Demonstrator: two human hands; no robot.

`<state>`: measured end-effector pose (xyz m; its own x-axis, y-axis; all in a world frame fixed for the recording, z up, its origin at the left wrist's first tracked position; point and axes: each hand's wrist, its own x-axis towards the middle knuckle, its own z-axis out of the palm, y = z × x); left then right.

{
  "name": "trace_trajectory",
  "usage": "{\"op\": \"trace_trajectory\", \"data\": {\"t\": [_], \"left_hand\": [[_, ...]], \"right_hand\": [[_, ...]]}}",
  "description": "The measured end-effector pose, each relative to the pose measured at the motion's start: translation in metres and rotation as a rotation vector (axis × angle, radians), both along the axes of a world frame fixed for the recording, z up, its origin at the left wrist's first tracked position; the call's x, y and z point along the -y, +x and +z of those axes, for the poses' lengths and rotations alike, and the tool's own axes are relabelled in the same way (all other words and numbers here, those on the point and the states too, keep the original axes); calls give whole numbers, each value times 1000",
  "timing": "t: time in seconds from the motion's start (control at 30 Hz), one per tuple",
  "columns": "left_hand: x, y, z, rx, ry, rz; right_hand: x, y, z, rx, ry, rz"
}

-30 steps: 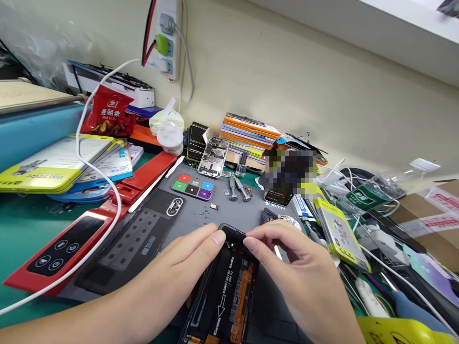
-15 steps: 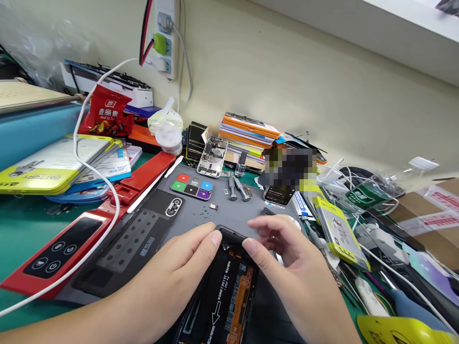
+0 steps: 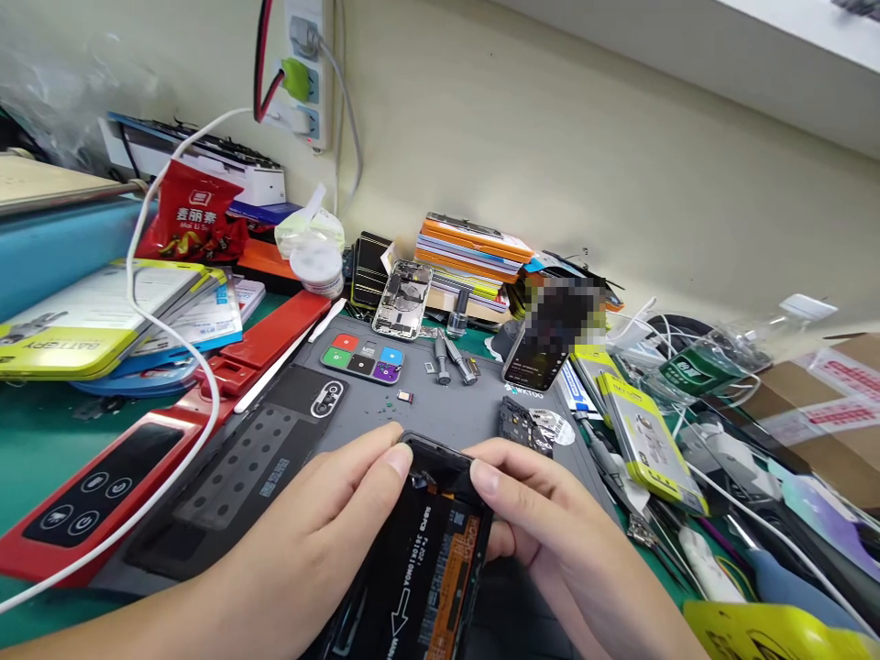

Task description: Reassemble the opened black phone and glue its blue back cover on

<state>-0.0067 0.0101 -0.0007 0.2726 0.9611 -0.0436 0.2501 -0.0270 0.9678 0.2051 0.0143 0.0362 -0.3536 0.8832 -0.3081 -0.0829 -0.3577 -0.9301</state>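
Observation:
An opened phone (image 3: 405, 550) with its battery and orange flex cable showing is held tilted over the grey work mat (image 3: 440, 412). My left hand (image 3: 344, 513) grips its left edge, thumb on the top left corner. On the other side my right hand (image 3: 543, 513) has its thumb on the top right corner and fingers bent behind the frame. A black plastic cover piece lies across the phone's top end. Beyond my right hand a small black phone part (image 3: 521, 424) rests on the mat. The detached back cover (image 3: 268, 458) lies to the left.
A red device with touch buttons (image 3: 103, 486) flanks the mat on the left. Screwdrivers (image 3: 454, 359), a coloured screw tray (image 3: 362, 357) and a propped phone (image 3: 536, 348) stand further back. Yellow battery boxes (image 3: 646, 445) and tools crowd the right.
My right hand has closed onto the phone's right edge, where before its fingers were raised off it. The black part on the mat is more visible now. The view has shifted slightly.

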Motion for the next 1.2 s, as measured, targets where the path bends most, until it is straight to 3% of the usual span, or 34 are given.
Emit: {"op": "trace_trajectory", "data": {"t": [0.13, 0.3, 0.43, 0.57, 0.73, 1.0, 1.2], "left_hand": [[2, -3, -2, -39, -96, 121], [-1, 0, 11, 17, -40, -30], [-6, 4, 22, 53, -12, 29], [-8, 4, 18, 67, -31, 60], [-5, 3, 11, 61, -40, 83], [-5, 5, 16, 40, 5, 41], [-2, 5, 10, -65, 47, 60]], "right_hand": [[1, -1, 0, 86, 78, 0], [-1, -1, 0, 129, 92, 16], [-3, -1, -1, 48, 53, 3], [-1, 1, -3, -44, 57, -55], [0, 0, -3, 55, 104, 22], [-2, -1, -3, 108, 86, -6], [1, 2, -4, 154, 91, -21]]}}
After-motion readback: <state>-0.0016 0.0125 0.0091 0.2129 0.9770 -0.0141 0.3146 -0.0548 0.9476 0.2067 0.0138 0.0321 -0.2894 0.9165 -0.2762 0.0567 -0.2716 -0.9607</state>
